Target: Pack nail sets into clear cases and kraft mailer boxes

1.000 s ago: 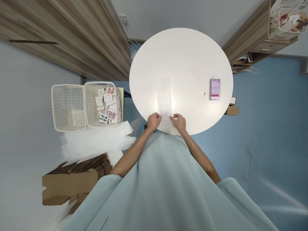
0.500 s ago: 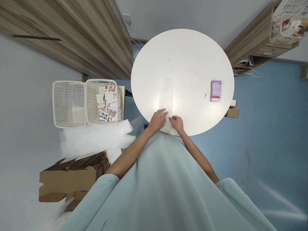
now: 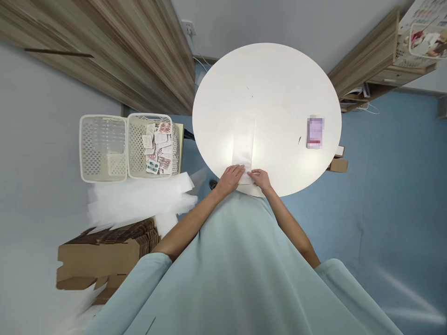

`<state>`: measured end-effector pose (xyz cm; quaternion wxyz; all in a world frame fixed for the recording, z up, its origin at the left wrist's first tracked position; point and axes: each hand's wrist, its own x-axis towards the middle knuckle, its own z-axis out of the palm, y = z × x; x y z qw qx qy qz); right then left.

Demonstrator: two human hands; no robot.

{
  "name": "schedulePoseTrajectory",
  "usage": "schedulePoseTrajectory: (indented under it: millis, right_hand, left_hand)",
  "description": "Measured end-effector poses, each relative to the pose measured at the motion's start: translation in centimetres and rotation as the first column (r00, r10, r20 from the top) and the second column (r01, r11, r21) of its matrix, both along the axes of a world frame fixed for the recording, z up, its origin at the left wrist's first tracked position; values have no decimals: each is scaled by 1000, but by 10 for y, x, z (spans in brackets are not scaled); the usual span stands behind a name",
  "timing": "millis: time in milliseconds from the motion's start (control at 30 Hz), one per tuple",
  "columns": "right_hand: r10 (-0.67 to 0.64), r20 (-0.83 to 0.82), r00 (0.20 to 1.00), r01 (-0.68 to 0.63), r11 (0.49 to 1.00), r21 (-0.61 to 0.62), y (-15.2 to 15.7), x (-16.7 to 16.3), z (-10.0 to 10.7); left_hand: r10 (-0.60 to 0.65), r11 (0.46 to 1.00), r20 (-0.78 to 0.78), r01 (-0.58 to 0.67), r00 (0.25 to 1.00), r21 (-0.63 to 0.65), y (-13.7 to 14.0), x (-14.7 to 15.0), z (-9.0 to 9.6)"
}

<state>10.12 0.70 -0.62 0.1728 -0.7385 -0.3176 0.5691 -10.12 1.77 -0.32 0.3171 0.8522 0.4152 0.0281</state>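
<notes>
A long, translucent white sheet (image 3: 243, 144) lies lengthwise on the round white table (image 3: 279, 74), its near end close to the front edge. My left hand (image 3: 231, 179) rests on the left side of that near end, fingers stretched out. At the right edge of the sheet, my right hand (image 3: 260, 177) has its thumb and forefinger pinched together. The sheet's own edge appears to be in that pinch. Whether anything lies under or inside the sheet I cannot tell.
A purple box-like item (image 3: 315, 132), blurred, lies on the table's right. At left stand two white baskets, one holding blister-like packs (image 3: 159, 144). Below them are white foam sheets (image 3: 139, 195) and a stack of flattened cardboard boxes (image 3: 101, 260). Wooden cabinets (image 3: 139, 56) flank the table.
My left hand's fingers have flattened on the sheet. My right hand remains at its right edge. The whole view has shifted slightly.
</notes>
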Motion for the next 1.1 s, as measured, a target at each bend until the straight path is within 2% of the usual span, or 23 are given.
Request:
schedulePoseTrajectory:
  millis: [100,167,233,333,367,433,500,633,833,933,1100]
  right_hand:
    - [123,97,988,-130,989,71,-4,7,8]
    - [218,255,942,-272,940,204,-7,11,16]
    - [319,417,851,-461,834,304,-9,14,23]
    - [497,543,677,-705,651,283,-7,14,29]
    - [537,559,632,-749,608,262,-5,14,29]
    - [572,572,588,-788,564,246,-1,14,27]
    - [570,556,605,-780,565,270,2,16,24]
    - [534,458,711,-697,618,362,7,24,17]
    - [485,359,797,-600,703,382,21,27,16]
    - [437,340,833,-549,735,398,32,23,15]
    - [371,353,859,-496,772,397,48,17,7]
  left_hand:
    - [22,1000,7,-22,1000,9,1,1,-1]
    - [38,999,24,-38,999,7,0,0,-2]
    - [53,999,38,-53,998,0,0,-1,-3]
    - [80,997,55,-79,995,-13,1,-2,-4]
    - [90,996,65,-89,994,-20,2,-3,-4]
    - [116,993,91,-113,989,-42,4,-3,-4]
    - [152,987,124,-143,981,-79,8,-3,-4]
    - [274,951,175,-240,945,-194,18,-4,-1]
    - [514,818,177,-417,840,-396,31,-12,4]
    - [578,781,172,-480,797,-400,36,-13,3]
    - [671,723,124,-608,731,-328,44,-4,-5]
